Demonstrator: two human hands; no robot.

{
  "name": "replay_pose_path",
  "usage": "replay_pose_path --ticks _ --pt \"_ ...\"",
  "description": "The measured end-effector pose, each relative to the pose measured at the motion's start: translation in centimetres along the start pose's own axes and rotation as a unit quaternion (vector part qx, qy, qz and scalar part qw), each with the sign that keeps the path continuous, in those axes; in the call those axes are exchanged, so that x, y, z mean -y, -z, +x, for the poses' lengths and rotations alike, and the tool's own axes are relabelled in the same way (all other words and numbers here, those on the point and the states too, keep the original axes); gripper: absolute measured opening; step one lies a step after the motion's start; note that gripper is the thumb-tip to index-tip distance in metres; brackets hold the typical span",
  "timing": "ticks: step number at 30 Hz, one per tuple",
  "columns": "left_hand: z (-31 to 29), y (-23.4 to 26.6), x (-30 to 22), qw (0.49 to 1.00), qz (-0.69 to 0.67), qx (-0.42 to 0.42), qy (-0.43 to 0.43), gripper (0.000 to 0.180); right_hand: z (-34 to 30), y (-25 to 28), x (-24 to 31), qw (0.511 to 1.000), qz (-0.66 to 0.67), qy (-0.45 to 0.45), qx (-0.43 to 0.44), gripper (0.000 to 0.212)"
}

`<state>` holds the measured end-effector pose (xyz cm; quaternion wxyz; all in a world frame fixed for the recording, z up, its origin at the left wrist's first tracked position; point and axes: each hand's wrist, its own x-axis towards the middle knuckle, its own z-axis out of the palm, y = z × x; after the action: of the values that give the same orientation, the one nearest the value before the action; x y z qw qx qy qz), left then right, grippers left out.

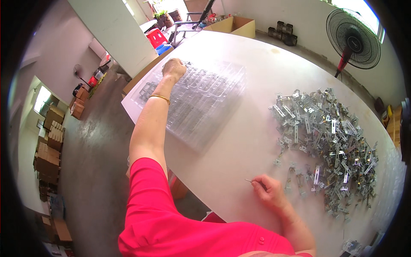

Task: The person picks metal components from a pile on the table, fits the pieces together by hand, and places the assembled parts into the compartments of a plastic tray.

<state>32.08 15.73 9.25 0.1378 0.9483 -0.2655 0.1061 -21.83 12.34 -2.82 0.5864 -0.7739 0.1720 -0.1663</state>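
Note:
Stretched far out, my left hand (174,68) is at the far end of a clear plastic tray (201,100) with moulded compartments. Its fingers are curled down, and what they hold, if anything, is hidden. Small grey metal parts (148,90) sit in the tray by the left wrist. Close to my body, my right hand (270,192) rests low over the table, thumb and finger pinched on a small thin metal pin (248,180). To the right of that hand lies a large loose heap of metal brackets (329,145).
The white table (231,145) carries all of this. Clear plastic sheets or trays (387,192) lie at its right edge. Beyond stand a black fan (353,38), a cardboard box (233,26), a folding chair (192,21) and a red stool (156,38). Stacked cartons (48,158) line the left wall.

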Motion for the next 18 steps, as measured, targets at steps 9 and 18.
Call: replay_pose_path --ticks 9,18 --pt "0.8 -1.2 -0.7 0.999 0.029 0.011 -0.011 0.026 0.1 0.3 0.1 1.000 -0.007 -0.012 -0.001 0.007" --pt "1.2 -2.3 0.8 0.999 0.033 -0.019 -0.012 0.026 -0.5 0.0 0.5 1.000 -0.004 -0.017 -0.004 0.009"
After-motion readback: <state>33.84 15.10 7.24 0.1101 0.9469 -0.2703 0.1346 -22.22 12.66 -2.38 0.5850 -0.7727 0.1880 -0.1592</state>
